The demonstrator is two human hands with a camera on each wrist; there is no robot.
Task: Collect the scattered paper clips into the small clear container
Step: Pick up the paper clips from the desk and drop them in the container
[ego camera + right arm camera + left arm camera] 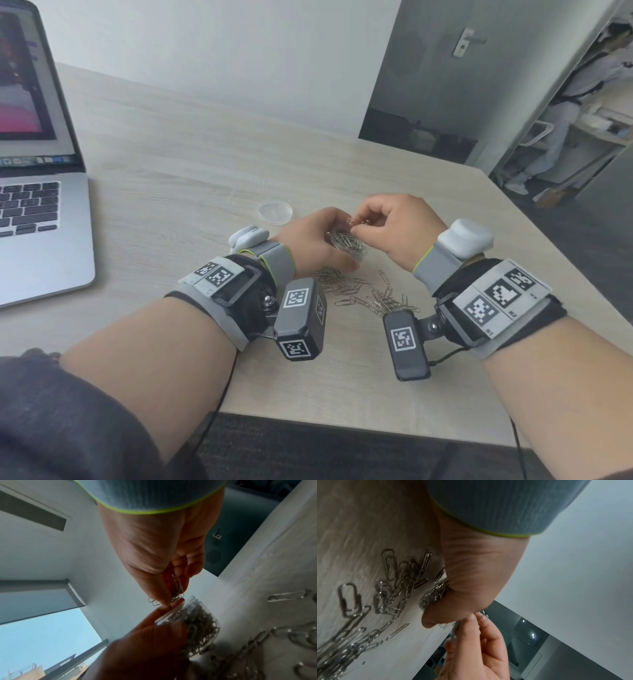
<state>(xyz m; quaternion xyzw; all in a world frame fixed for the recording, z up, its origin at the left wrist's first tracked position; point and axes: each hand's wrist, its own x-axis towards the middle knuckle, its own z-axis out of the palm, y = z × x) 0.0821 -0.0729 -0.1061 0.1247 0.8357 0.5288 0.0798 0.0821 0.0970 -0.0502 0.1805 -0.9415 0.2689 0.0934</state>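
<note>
The right hand (390, 226) pinches a few paper clips (176, 588) just above the small clear container (347, 244), gripped by the left hand (313, 245); best release them low over its mouth, container upright.

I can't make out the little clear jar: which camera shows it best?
The right wrist view: the jar fills the foreground, packed with clips, held by the left hand. The head view shows only its clip-filled mouth between both hands. The left wrist view gives a sliver behind the palm.
</note>
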